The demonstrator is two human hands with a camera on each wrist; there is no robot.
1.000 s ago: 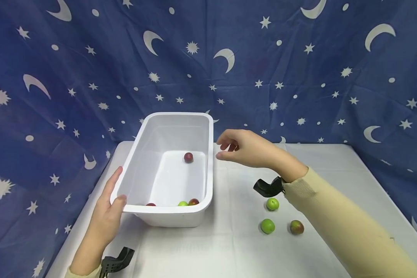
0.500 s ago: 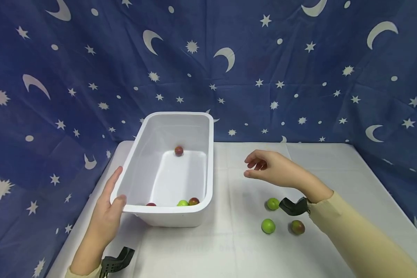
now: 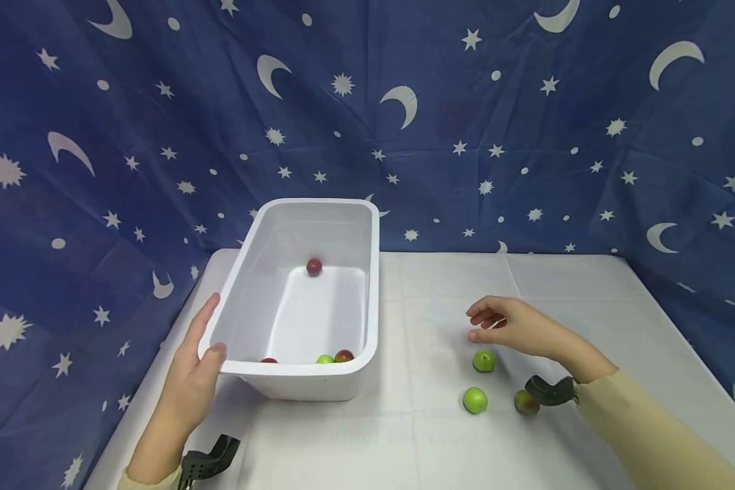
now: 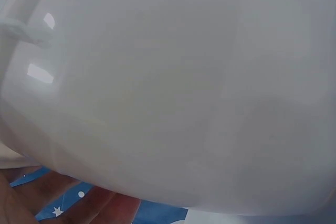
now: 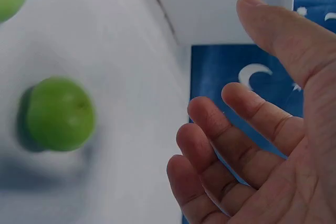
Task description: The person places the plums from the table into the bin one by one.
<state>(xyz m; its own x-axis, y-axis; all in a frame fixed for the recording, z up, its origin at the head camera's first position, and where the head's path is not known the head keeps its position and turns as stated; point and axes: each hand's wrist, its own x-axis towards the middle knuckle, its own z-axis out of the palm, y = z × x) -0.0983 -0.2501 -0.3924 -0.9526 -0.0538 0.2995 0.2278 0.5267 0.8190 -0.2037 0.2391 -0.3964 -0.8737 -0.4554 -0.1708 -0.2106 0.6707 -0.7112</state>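
In the head view a white plastic tub (image 3: 367, 292) stands left of centre. My left hand (image 3: 186, 381) rests against its near left corner, thumb on the rim and straight forefinger along the outside. Its other fingers (image 4: 100, 203) lie outside the wall in the left wrist view. My right hand (image 3: 517, 327) hovers, holding nothing, with loosely bent, spread fingers. Just below it is a small apple-like green fruit (image 3: 484, 361), which also appears apart from the hand in the right wrist view. A second green fruit (image 3: 475, 400) and a red-green fruit (image 3: 525, 403), partly behind the wrist camera, lie nearer.
Inside the tub a dark red fruit (image 3: 314, 267) sits at the far end. Near its front wall are a green fruit (image 3: 325, 358), a red-green one (image 3: 344, 356) and a partly hidden red one (image 3: 269, 360). White cloth (image 3: 331, 442) covers the table; a blue curtain (image 3: 441, 184) hangs behind.
My right hand has moved from beside the tub's right rim toward me and to the right, over the green fruit. The dark red fruit has rolled to the far end. My left hand stays put.
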